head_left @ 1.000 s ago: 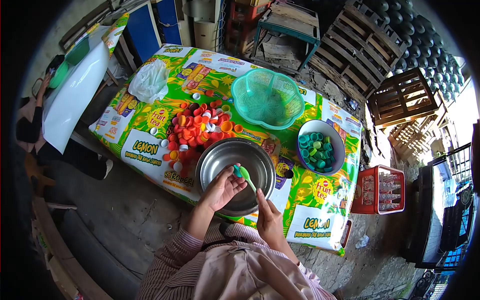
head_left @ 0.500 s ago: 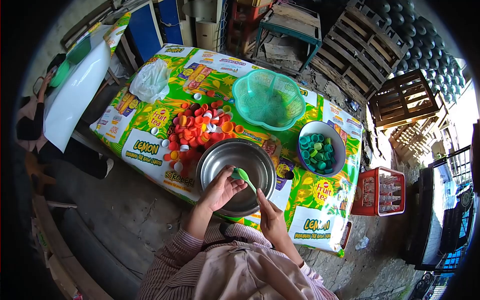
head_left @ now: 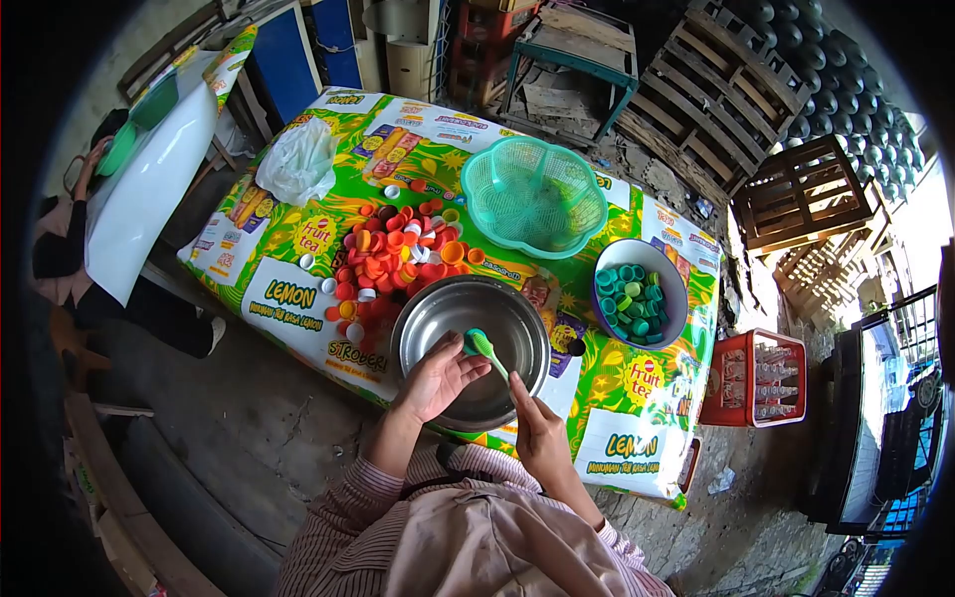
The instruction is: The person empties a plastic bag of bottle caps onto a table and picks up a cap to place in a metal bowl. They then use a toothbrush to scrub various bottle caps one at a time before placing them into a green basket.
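Over the steel basin (head_left: 418, 328), my left hand (head_left: 438, 380) pinches a green bottle cap (head_left: 470, 341) between thumb and fingertips. My right hand (head_left: 538, 426) grips the thin pale handle of a small light-green brush (head_left: 489, 351). The brush head meets the cap at its opening; the bristles are too small to make out. Left of the basin lies a pile of red, orange and white bottle caps (head_left: 398, 249). To the right, a bowl (head_left: 674, 298) with a white inside holds several green caps (head_left: 632, 298).
A turquoise plastic basket (head_left: 487, 224) and a white plastic bag (head_left: 298, 164) rest on the printed table cover (head_left: 622, 373). A red bottle crate (head_left: 731, 388) stands off the right edge. At far left another person's hand (head_left: 92, 159) touches something green.
The brush head has turned and shifted slightly in toward the cap, so more of the cap shows. My hands have hardly moved.
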`<state>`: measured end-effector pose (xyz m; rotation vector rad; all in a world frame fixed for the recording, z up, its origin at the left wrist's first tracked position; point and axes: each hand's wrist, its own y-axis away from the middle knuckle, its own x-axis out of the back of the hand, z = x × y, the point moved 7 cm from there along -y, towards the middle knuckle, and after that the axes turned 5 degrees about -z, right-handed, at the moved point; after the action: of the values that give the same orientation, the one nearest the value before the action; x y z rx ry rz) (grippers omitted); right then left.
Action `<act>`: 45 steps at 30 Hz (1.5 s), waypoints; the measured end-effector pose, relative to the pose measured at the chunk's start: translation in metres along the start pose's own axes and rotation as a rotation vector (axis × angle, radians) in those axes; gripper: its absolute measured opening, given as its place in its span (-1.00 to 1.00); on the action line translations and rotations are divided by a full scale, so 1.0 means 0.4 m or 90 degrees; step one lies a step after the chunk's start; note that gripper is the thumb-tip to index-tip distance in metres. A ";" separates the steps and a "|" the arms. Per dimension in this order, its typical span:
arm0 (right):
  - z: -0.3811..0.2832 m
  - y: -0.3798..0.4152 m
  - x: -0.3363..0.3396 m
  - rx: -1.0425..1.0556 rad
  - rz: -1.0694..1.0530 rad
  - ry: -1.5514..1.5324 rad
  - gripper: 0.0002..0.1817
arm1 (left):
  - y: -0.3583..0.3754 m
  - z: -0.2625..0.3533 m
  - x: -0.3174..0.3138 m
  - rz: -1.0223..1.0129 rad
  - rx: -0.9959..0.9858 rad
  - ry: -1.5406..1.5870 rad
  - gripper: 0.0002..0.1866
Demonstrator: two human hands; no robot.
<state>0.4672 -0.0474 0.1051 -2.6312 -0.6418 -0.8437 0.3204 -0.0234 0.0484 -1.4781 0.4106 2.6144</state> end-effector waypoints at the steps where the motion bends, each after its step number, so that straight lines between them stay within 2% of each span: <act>1: 0.005 -0.001 0.001 -0.001 0.000 0.001 -0.37 | 0.000 0.004 0.005 0.001 -0.023 -0.032 -0.73; 3: 0.031 -0.005 0.023 -0.045 0.070 0.003 -0.37 | -0.002 -0.003 0.016 -0.031 -0.020 -0.005 -0.76; 7: -0.009 0.010 -0.014 0.019 0.003 0.047 -0.36 | -0.005 -0.002 0.023 -0.009 -0.040 -0.006 -0.75; 8: -0.001 -0.002 -0.005 -0.022 0.033 0.017 -0.37 | -0.004 0.001 0.021 0.004 -0.046 -0.016 -0.74; 11: 0.016 -0.002 0.009 -0.026 0.078 0.013 -0.38 | 0.003 0.006 0.008 0.024 -0.015 -0.024 -0.71; 15: -0.005 0.002 -0.015 0.000 0.020 -0.015 -0.38 | 0.001 0.008 0.024 0.049 -0.049 0.006 -0.71; 16: 0.008 -0.003 -0.010 -0.053 0.008 -0.023 -0.38 | -0.003 0.005 0.042 0.064 -0.060 -0.042 -0.70; 17: 0.008 -0.010 -0.004 -0.053 0.007 -0.023 -0.38 | -0.004 0.004 0.053 0.080 -0.073 -0.091 -0.69; 19: -0.002 -0.017 0.027 -0.013 0.093 -0.064 -0.39 | 0.001 0.002 0.046 0.101 -0.072 -0.101 -0.71; 20: -0.008 -0.014 0.018 -0.038 0.012 -0.090 -0.39 | -0.003 -0.003 0.043 0.056 -0.075 -0.072 -0.72; 21: -0.028 -0.013 0.008 0.004 -0.024 -0.087 -0.40 | -0.005 -0.004 0.036 0.012 -0.076 -0.044 -0.73; 24: 0.001 -0.011 0.006 -0.034 -0.005 -0.115 -0.39 | -0.001 -0.003 0.024 -0.041 -0.059 -0.005 -0.75; 27: 0.012 -0.007 0.026 -0.044 0.035 -0.105 -0.39 | -0.002 -0.002 0.028 -0.019 -0.081 -0.021 -0.77; 29: -0.024 -0.001 0.011 0.030 -0.029 -0.083 -0.40 | 0.002 -0.004 0.029 -0.019 -0.087 -0.040 -0.78; 30: -0.001 -0.006 0.015 -0.070 -0.019 -0.127 -0.41 | 0.000 0.001 0.017 -0.023 -0.094 -0.058 -0.79; 31: 0.030 -0.013 0.014 -0.099 -0.036 -0.067 -0.42 | 0.002 0.001 0.004 -0.024 -0.092 -0.056 -0.79; 34: 0.038 -0.009 0.036 -0.097 0.009 -0.064 -0.42 | 0.007 0.011 -0.017 0.023 -0.063 -0.068 -0.80; 36: 0.030 -0.005 0.036 -0.092 0.026 -0.137 -0.42 | 0.003 -0.003 -0.069 -0.152 0.048 0.245 -0.79; 37: 0.027 -0.008 0.035 -0.091 0.027 -0.136 -0.42 | 0.001 0.001 -0.076 -0.154 0.048 0.244 -0.79; 39: 0.038 -0.007 0.030 -0.149 0.055 -0.202 -0.54 | 0.015 0.000 -0.121 -0.259 0.114 0.491 -0.79; 43: 0.022 -0.022 0.038 -0.166 0.073 -0.285 -0.63 | 0.016 -0.007 -0.118 -0.267 0.118 0.394 -0.69; 45: -0.031 -0.057 0.073 -0.096 0.078 -0.163 -0.53 | 0.013 -0.016 -0.116 -0.241 0.113 0.392 -0.63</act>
<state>0.4714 -0.0235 0.1359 -2.9103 -0.4870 -0.5432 0.3485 -0.0285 0.0858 -2.0354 0.3535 1.7609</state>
